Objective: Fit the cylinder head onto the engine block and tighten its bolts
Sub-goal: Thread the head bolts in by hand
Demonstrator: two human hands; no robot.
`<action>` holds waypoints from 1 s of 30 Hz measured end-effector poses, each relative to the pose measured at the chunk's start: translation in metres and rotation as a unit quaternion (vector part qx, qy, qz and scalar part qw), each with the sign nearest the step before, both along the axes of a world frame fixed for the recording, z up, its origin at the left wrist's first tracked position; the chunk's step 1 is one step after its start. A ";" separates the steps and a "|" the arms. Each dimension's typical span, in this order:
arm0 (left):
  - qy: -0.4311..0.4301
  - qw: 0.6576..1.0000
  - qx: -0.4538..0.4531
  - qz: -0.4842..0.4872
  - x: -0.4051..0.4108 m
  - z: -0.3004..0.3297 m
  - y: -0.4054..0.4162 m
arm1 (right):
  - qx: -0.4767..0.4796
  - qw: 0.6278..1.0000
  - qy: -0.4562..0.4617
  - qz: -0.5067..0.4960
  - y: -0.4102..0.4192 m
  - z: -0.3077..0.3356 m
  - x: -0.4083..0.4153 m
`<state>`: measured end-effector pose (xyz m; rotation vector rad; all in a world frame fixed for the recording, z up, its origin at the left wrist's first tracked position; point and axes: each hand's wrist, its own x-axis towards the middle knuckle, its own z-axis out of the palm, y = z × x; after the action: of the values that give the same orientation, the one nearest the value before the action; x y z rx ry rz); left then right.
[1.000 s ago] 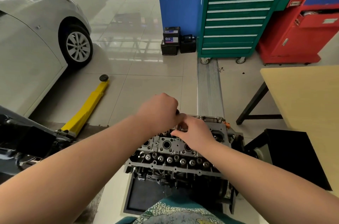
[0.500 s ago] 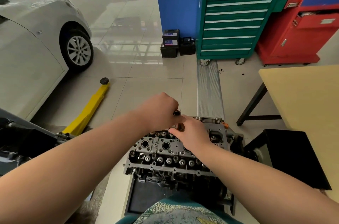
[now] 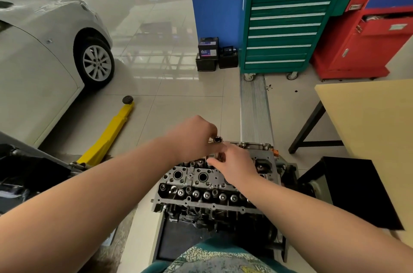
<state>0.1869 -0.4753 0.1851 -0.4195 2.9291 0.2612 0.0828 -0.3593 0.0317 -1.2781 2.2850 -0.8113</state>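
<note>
Looking down from our head camera, cylinder head (image 3: 214, 185) seated on the engine block (image 3: 223, 221) on the floor, our left hand (image 3: 194, 136) curled around a small socket tool (image 3: 217, 139), our right hand (image 3: 234, 164) pinching something we cannot make out

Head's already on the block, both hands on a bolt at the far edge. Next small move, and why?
Probably keep spinning that bolt down by hand. The left hand pinches its raised top, and the right hand steadies lower on the cylinder head, so it seems not yet seated.
</note>
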 end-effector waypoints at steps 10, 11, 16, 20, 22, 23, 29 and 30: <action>-0.012 0.996 0.029 -0.078 0.003 0.007 -0.011 | 0.012 0.993 0.001 0.121 -0.001 0.008 -0.012; -0.012 0.997 0.031 -0.069 0.003 0.007 -0.010 | 0.001 0.995 0.006 0.103 -0.001 0.007 -0.008; -0.012 1.000 -0.004 0.010 -0.005 -0.001 0.000 | -0.044 0.995 0.080 0.050 -0.005 0.004 0.007; -0.011 0.997 -0.047 -0.063 -0.003 -0.002 -0.002 | -0.016 0.996 0.034 0.087 -0.005 0.007 -0.001; -0.016 0.991 -0.041 -0.129 -0.001 -0.001 -0.007 | 0.006 0.993 0.001 0.119 -0.001 0.009 -0.008; -0.019 0.986 -0.029 -0.161 -0.001 0.000 -0.009 | 0.015 0.992 -0.008 0.126 0.002 0.010 -0.011; 0.013 0.997 0.024 -0.075 -0.004 0.003 -0.007 | -0.023 0.998 -0.029 0.042 0.002 0.002 -0.002; 0.002 0.999 -0.003 -0.045 -0.006 0.003 -0.006 | -0.038 0.999 -0.029 0.018 0.002 -0.001 0.000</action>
<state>0.1807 -0.4810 0.1879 -0.2869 2.9434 0.2402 0.0826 -0.3577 0.0310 -1.3073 2.1999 -0.9195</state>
